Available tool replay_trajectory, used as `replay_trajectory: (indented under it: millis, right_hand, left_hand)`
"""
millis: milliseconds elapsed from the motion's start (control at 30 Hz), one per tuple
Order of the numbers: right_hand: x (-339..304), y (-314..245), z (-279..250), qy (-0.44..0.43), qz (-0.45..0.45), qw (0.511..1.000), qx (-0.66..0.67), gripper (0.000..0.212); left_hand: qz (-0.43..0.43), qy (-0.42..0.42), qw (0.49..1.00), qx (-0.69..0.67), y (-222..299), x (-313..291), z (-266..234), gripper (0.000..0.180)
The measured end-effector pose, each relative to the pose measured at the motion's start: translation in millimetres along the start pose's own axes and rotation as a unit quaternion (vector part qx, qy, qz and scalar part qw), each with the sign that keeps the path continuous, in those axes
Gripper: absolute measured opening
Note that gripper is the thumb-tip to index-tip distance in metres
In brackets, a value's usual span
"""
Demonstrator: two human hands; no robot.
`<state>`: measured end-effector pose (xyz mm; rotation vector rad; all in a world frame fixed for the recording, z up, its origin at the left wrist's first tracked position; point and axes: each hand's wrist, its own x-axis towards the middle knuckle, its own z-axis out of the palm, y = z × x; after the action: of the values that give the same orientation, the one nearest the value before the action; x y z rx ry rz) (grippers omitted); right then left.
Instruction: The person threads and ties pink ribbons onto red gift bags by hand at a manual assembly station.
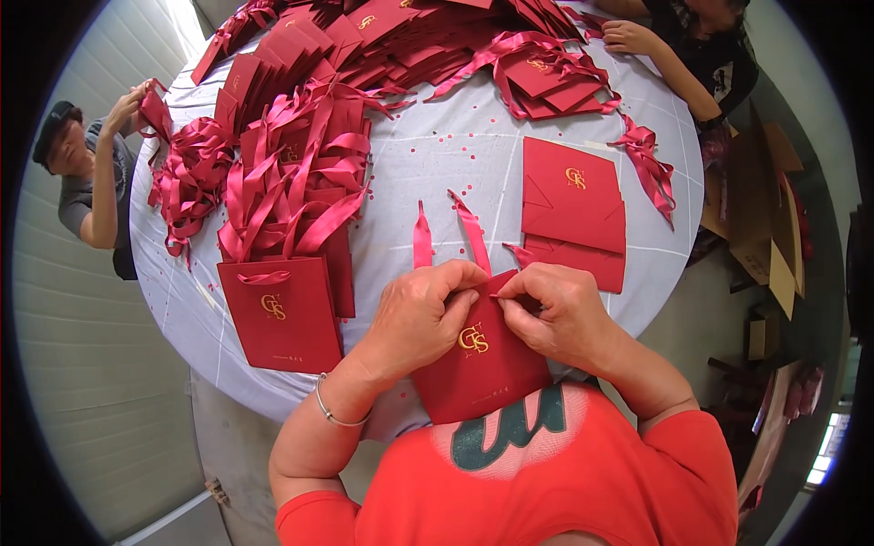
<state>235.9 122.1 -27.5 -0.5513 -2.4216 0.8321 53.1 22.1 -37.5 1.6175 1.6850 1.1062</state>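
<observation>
A red paper gift bag (482, 373) with a gold emblem lies at the table's near edge, against my shirt. My left hand (426, 308) pinches at the bag's top edge, thumb and forefinger together. Beside it, my right hand (563, 311) pinches a pink ribbon at the same edge; its fingers partly hide the ribbon. Two ribbon ends (471, 229) stretch across the tablecloth beyond my left hand, and another short end shows by my right hand. To the left lies a bag with a ribbon handle (278, 318), overlapping a ribboned pile.
Flat red bags (574, 196) are stacked at the right, with loose ribbons (648, 168) beyond. Many more bags (364, 45) cover the table's far side. One person (96, 177) handles ribbon at the left; another (701, 64) works at the far right. Cardboard boxes (751, 205) stand off the table.
</observation>
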Motion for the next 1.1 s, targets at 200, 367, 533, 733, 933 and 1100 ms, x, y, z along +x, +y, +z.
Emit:
replay_trajectory:
  millis: [200,367,533,733,933,1100]
  right_hand:
    - [7,-12,6,-0.005,-0.035,0.991,-0.127,0.007]
    - [10,-19,15,-0.022,-0.038,0.976,-0.212,0.009]
    - [22,-11,-5,-0.082,0.090,0.992,-0.020,0.010]
    - [31,2,-20,-0.116,0.052,0.984,0.123,0.011]
    - [64,14,-30,-0.249,0.115,0.958,0.086,0.018]
    - [94,22,-33,-0.407,0.134,0.896,0.121,0.022]
  left_hand:
    - [0.052,0.034,0.997,0.045,2,-2,3,0.015]
    - [0.058,0.027,0.995,0.071,3,0,4,0.017]
    - [0.057,0.042,0.997,0.010,1,-2,1,0.018]
    - [0.048,0.041,0.997,0.042,3,-4,3,0.023]
    - [0.136,0.069,0.982,0.112,11,-6,5,0.028]
    - [0.182,0.091,0.966,0.159,15,-9,7,0.030]
